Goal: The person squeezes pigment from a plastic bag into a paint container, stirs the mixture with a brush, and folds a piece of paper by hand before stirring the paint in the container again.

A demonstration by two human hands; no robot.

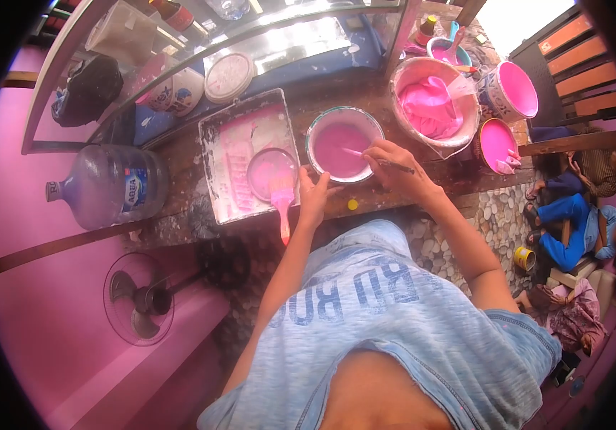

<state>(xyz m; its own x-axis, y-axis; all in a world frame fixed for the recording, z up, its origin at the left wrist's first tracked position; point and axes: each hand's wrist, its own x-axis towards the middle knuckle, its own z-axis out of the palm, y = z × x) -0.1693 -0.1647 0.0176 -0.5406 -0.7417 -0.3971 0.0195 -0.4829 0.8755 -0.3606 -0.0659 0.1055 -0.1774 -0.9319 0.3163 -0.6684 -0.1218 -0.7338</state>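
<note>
My right hand (394, 166) is closed around a slender stick (353, 153), dark at its upper end and pink at its lower end. The lower end reaches into a white bucket (313, 136) of pink paint. My left hand (313, 197) cups the near left side of this bucket, its fingers and thumb against the wall. Left of that hand, a wide paintbrush (283, 197) with pink bristles lies across a round container (252, 168) with pink in it. Both rest on a paint-smeared tray (211, 136).
At right stand a large bucket (401, 118) with pink cloth-like material, a pink-filled tub (519, 89) and a pink dish (496, 143). A water jug (100, 190) lies at left above a fan (140, 297). A glass cabinet (251, 36) spans the back. Several people (573, 229) sit at right.
</note>
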